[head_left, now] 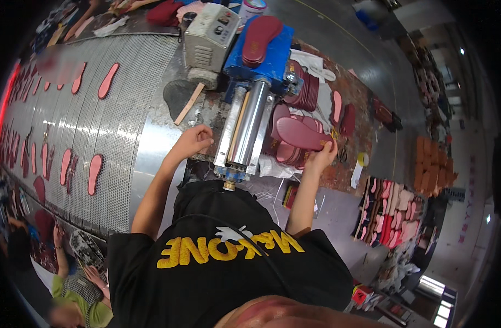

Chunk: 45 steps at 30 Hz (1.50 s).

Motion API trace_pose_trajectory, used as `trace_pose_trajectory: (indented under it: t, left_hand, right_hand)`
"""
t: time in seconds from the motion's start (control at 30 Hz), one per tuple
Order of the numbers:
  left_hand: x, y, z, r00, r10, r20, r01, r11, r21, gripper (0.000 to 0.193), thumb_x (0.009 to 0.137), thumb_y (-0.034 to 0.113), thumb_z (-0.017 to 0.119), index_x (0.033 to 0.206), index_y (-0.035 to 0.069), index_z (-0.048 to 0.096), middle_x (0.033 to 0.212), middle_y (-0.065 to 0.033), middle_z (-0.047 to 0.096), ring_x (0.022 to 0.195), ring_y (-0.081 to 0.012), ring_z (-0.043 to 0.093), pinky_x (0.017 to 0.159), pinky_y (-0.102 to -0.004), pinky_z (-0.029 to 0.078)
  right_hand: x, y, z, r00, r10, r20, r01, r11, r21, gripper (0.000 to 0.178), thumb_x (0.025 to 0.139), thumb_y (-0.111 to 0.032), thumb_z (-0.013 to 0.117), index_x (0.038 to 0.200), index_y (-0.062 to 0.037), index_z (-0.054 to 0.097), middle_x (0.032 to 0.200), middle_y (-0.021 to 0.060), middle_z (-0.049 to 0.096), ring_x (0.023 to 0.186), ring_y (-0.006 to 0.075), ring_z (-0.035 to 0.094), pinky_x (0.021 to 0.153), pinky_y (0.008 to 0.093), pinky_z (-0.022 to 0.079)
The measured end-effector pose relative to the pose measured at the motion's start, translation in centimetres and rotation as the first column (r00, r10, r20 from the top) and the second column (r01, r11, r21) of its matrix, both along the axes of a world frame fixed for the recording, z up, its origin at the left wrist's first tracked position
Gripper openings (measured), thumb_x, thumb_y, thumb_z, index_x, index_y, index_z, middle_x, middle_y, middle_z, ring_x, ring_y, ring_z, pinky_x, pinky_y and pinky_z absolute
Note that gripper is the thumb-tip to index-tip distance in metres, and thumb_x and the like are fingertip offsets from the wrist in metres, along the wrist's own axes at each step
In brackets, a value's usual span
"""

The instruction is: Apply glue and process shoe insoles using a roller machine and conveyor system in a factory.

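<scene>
My right hand [322, 157] is closed on the end of a maroon insole [299, 133], gripping it between thumb and fingers. The insole is held over stacked maroon insoles [286, 154] to the right of a roller machine [251, 128]. My left hand [194, 141] is on the machine's other side, by the left edge of its shiny rollers. Its fingers are loosely bent, the thumb stands apart, and nothing shows in it. More maroon insoles [261, 41] lie stacked on the machine's blue housing [286, 54].
At left runs a perforated metal conveyor [127, 126] with rows of pink insoles [95, 174]. A grey motor box [209, 41] stands behind the machine, near a wooden strip [190, 104]. A rack of insoles [390, 210] is at right. Another person [83, 295] is at lower left.
</scene>
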<state>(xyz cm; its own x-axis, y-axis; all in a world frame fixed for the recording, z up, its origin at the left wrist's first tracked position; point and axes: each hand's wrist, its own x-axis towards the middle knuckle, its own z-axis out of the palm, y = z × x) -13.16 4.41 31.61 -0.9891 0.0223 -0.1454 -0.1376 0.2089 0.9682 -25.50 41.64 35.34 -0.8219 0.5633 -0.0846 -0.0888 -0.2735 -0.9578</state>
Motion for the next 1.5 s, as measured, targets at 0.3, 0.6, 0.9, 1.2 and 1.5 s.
trace_pose_trajectory:
  t: [0.3, 0.6, 0.9, 1.2, 1.5]
  left_hand:
    - [-3.7, 0.4, 3.1, 0.866, -0.415, -0.278, 0.276, 0.861, -0.427, 0.089, 0.063, 0.022, 0.078, 0.140, 0.008, 0.034, 0.142, -0.0184, 0.034, 0.131, -0.0353, 0.033, 0.107, -0.0398, 0.030]
    - [-3.2, -5.3, 2.1, 0.867, -0.313, -0.387, -0.011, 0.765, -0.644, 0.073, 0.058, 0.022, 0.080, 0.122, 0.008, 0.048, 0.127, -0.0137, 0.046, 0.117, -0.0332, 0.046, 0.095, -0.0419, 0.040]
    - [0.4, -13.6, -8.1, 0.989, -0.123, -0.082, 0.120, 0.992, -0.043, 0.070, 0.068, 0.012, 0.076, 0.130, 0.007, 0.043, 0.116, -0.0097, 0.055, 0.106, -0.0224, 0.054, 0.087, -0.0352, 0.045]
    - [20.3, -22.4, -17.5, 0.620, 0.332, 0.711, -0.780, 0.357, 0.513, 0.056, 0.093, 0.054, 0.040, 0.128, 0.010, 0.048, 0.118, -0.0088, 0.057, 0.098, -0.0233, 0.058, 0.079, -0.0382, 0.051]
    - [18.5, -28.7, -23.3, 0.306, 0.634, 0.710, -0.893, -0.068, 0.446, 0.052, 0.095, 0.051, 0.037, 0.124, 0.010, 0.049, 0.125, -0.0106, 0.053, 0.110, -0.0271, 0.054, 0.092, -0.0462, 0.045]
  right_hand:
    - [3.6, -6.6, -3.9, 0.941, 0.318, 0.119, -0.330, 0.939, 0.100, 0.024, 0.096, -0.022, 0.048, 0.113, -0.0062, 0.053, 0.085, 0.0037, 0.056, 0.063, 0.0095, 0.055, 0.044, 0.0211, 0.042]
    - [7.9, -2.6, -10.2, 0.797, 0.450, 0.403, -0.546, 0.822, 0.160, 0.027, 0.097, -0.026, 0.046, 0.089, -0.0038, 0.059, 0.070, 0.0010, 0.056, 0.056, 0.0078, 0.051, 0.045, 0.0209, 0.037]
    - [14.3, 3.4, -21.5, 0.480, 0.548, 0.685, -0.849, 0.488, 0.204, 0.026, 0.094, -0.024, 0.049, 0.083, -0.0039, 0.061, 0.063, 0.0022, 0.057, 0.045, 0.0102, 0.049, 0.039, 0.0237, 0.037]
    - [18.9, 5.1, -20.8, 0.249, 0.479, 0.842, -0.906, 0.423, 0.027, 0.024, 0.092, -0.024, 0.052, 0.090, -0.0023, 0.061, 0.069, 0.0052, 0.061, 0.057, 0.0135, 0.057, 0.048, 0.0287, 0.046]
    - [20.3, 3.4, -18.5, 0.209, 0.557, 0.804, -0.913, 0.405, -0.042, 0.018, 0.093, -0.015, 0.052, 0.096, -0.0009, 0.061, 0.077, 0.0063, 0.063, 0.064, 0.0136, 0.057, 0.055, 0.0259, 0.045]
